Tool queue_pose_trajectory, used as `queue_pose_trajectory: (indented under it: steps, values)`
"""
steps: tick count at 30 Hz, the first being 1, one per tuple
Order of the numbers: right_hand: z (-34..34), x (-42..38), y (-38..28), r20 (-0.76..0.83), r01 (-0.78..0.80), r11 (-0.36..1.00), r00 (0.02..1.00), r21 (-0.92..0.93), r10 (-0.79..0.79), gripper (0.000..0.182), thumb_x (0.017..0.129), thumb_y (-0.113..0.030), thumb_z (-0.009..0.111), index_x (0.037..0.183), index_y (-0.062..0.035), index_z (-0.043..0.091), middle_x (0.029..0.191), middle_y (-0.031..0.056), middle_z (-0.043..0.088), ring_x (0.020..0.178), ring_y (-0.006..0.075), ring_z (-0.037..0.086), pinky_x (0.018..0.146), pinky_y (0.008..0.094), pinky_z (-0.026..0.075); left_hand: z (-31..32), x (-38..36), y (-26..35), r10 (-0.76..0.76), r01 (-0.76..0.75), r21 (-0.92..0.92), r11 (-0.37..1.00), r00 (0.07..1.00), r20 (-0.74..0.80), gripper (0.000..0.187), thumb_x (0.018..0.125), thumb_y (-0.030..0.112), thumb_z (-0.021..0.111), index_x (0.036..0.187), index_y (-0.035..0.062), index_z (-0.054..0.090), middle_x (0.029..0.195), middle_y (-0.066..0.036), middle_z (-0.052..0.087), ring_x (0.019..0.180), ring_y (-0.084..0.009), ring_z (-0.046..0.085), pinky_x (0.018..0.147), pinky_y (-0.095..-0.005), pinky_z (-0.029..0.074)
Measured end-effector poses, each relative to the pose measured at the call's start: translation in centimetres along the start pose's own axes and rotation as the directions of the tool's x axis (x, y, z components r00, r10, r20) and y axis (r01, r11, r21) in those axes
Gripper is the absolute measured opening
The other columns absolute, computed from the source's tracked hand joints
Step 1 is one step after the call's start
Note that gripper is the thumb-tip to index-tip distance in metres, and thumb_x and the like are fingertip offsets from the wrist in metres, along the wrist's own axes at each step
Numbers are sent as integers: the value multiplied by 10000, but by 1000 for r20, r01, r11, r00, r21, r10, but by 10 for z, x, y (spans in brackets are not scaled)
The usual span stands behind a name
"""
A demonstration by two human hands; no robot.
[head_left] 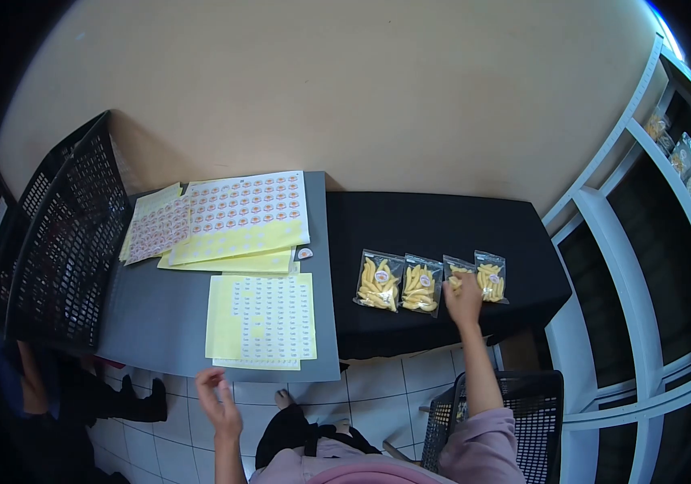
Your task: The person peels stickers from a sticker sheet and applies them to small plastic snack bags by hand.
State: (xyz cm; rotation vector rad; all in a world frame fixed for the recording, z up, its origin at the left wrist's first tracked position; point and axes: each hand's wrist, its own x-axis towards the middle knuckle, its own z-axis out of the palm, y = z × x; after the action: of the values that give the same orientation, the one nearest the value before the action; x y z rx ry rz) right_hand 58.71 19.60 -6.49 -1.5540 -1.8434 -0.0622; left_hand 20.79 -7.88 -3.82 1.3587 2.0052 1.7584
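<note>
My right hand [462, 302] is over the third of several clear snack bags in a row, its fingers closed on this bag [458, 264] and covering most of it. Pale yellow finger-shaped snacks fill the bags. To the left lie two more, a snack bag [376, 292] and its neighbour [418, 297], and another bag [489, 266] sits just right of the hand. Round stickers show on the uncovered bags. My left hand [220, 407] is held empty before the grey table's front edge, fingers loosely bent and apart, near a yellow-backed sheet of small labels [261, 319].
Sheets of round stickers [244, 202] overlap on the grey table [152, 306], with a loose sticker [305, 253] beside them. A black crate [63, 234] leans at left, near another person [63, 395]. Black cloth [426, 218] covers the right table; another basket [535, 419] and shelves [628, 242] are at right.
</note>
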Motion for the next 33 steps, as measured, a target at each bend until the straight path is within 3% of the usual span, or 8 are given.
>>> queue_pose_trajectory:
  steps: [4, 8, 12, 18, 22, 27, 30, 33]
  values:
    - [1, 4, -28, 466, -347, 937, 823, -40, 324, 347, 718, -270, 632, 933, -3, 581, 810, 144, 608, 779, 304, 589, 682, 377, 467, 61, 36, 57, 51, -5, -131, 991, 936, 349, 245, 786, 53, 521, 1019, 1, 465, 988, -104, 475, 846, -161, 490, 690, -264, 404]
    - [2, 10, -32, 496, -271, 915, 775, -298, 391, 417, 719, -338, 628, 923, 24, 588, 857, 172, 612, 814, 310, 595, 696, 386, 473, 125, 70, 97, -92, 189, -52, 981, 681, 726, 376, 795, 138, 540, 1115, -16, 419, 1128, -144, 456, 994, -215, 496, 796, -311, 427]
    - [0, 13, -23, 569, -251, 907, 714, -337, 409, 537, 674, -392, 667, 946, 61, 575, 845, 195, 614, 828, 326, 594, 718, 381, 476, 217, 83, 62, -52, -27, 90, 996, 635, 771, 492, 802, 212, 541, 1184, -39, 357, 1175, -206, 414, 1067, -302, 456, 884, -365, 392]
    - [2, 6, -3, 699, -617, 747, 647, 247, 304, 645, 632, -91, 738, 1148, 116, 411, 659, 67, 581, 555, 126, 582, 479, 232, 467, 293, 97, 30, -351, 17, 404, 915, 531, 772, 843, 679, 226, 677, 1287, -34, 153, 1217, -263, 298, 1068, -448, 408, 911, -409, 379]
    - [-3, 2, 11, 779, -724, 544, 598, 424, 188, 503, 711, -1, 659, 1141, 90, 414, 726, 62, 532, 548, 128, 580, 439, 206, 460, 303, 119, 29, -434, 132, 420, 898, 426, 794, 926, 643, 214, 713, 1305, -35, 116, 1100, -266, 469, 1037, -364, 491, 900, -371, 398]
    - [-2, 17, 22, 671, -673, 454, 715, 584, 196, 341, 729, 23, 622, 1042, 44, 489, 731, 39, 522, 552, 92, 561, 491, 186, 474, 344, 166, -24, -222, 289, 39, 956, 633, 742, 521, 654, 141, 703, 1038, -14, 387, 1014, -208, 546, 982, -270, 548, 813, -326, 446]
    - [10, 48, 23, 622, -624, 469, 761, 625, 185, 265, 741, 28, 602, 987, 28, 503, 729, 35, 515, 571, 82, 558, 509, 182, 476, 394, 211, -44, -49, 315, -365, 876, 811, 582, 441, 708, 65, 643, 1068, -10, 399, 992, -167, 552, 958, -213, 548, 821, -313, 432]
    - [41, 84, 26, 601, -607, 424, 782, 672, 166, 222, 755, 21, 595, 957, 15, 504, 755, 37, 496, 600, 84, 559, 526, 187, 486, 436, 250, -55, -17, 229, -378, 897, 873, 488, 414, 741, 21, 592, 1101, -8, 391, 998, -159, 554, 965, -217, 547, 828, -315, 426]
